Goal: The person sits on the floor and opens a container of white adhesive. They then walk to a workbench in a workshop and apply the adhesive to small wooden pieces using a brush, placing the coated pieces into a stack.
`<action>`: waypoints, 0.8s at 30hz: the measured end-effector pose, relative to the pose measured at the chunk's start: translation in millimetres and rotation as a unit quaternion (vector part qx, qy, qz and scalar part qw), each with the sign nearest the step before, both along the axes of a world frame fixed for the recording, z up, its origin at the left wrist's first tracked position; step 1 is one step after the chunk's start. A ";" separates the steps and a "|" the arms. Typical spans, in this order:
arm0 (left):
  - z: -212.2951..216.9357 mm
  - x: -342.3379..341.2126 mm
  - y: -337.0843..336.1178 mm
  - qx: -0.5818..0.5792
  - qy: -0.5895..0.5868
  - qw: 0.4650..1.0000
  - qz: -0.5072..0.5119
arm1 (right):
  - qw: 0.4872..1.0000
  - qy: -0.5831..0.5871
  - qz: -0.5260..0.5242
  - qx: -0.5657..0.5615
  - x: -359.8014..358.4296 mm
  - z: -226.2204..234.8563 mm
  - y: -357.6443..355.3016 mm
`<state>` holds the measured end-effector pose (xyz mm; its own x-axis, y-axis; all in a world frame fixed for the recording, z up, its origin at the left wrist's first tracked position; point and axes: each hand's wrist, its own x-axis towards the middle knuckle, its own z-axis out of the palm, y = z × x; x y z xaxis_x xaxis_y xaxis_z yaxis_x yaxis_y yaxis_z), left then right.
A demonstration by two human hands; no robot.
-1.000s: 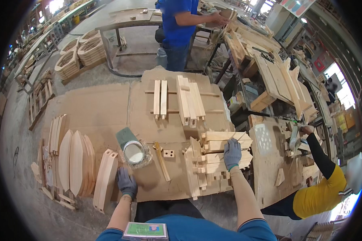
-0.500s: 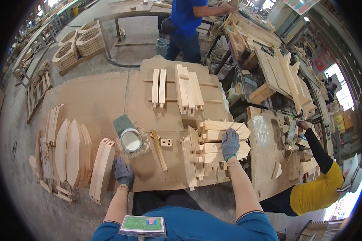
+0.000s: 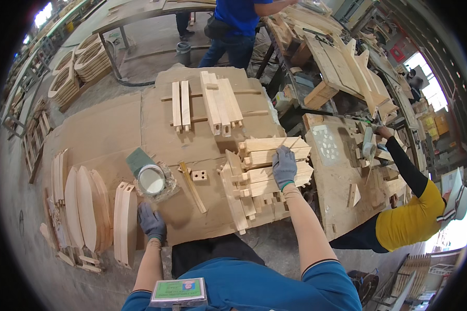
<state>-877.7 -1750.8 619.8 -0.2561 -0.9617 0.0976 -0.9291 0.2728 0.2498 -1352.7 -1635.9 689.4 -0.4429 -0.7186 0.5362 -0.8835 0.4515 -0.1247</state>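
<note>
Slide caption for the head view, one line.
Gloved right hand on stacked wooden pieces, gloved left hand beside long wooden bars.

The left glove (image 3: 152, 223) and right glove (image 3: 284, 168) are grey — the right one has a green edge. The wood (image 3: 259, 157) is pale yellow, the cardboard (image 3: 109, 119) brown. The tub (image 3: 151, 180) is white inside. One shirt (image 3: 275, 282) is blue — another shirt (image 3: 404, 225) is yellow.

Smooth matt wooden bars (image 3: 262, 187), matt cardboard (image 3: 109, 124), cloth gloves (image 3: 152, 223), glossy badge cover (image 3: 178, 291), tub (image 3: 140, 182) perhaps of metal
</note>
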 end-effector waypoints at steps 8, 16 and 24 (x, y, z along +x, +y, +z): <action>-1.6 -0.2 0.8 -0.006 -0.008 1.000 -0.006 | 1.000 -0.001 0.004 -0.020 -1.9 -3.7 0.9; 0.2 -1.8 2.4 0.010 0.026 1.000 0.005 | 1.000 -0.020 -0.007 0.006 -1.9 0.0 0.7; 0.0 2.5 0.1 0.018 0.009 1.000 0.012 | 1.000 -0.018 0.013 0.012 -0.3 1.5 -0.4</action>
<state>-875.3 -1750.7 619.8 -0.2322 -0.9703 0.0682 -0.9301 0.2421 0.2762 -1353.0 -1636.3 690.9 -0.4422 -0.7425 0.5031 -0.8903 0.4314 -0.1458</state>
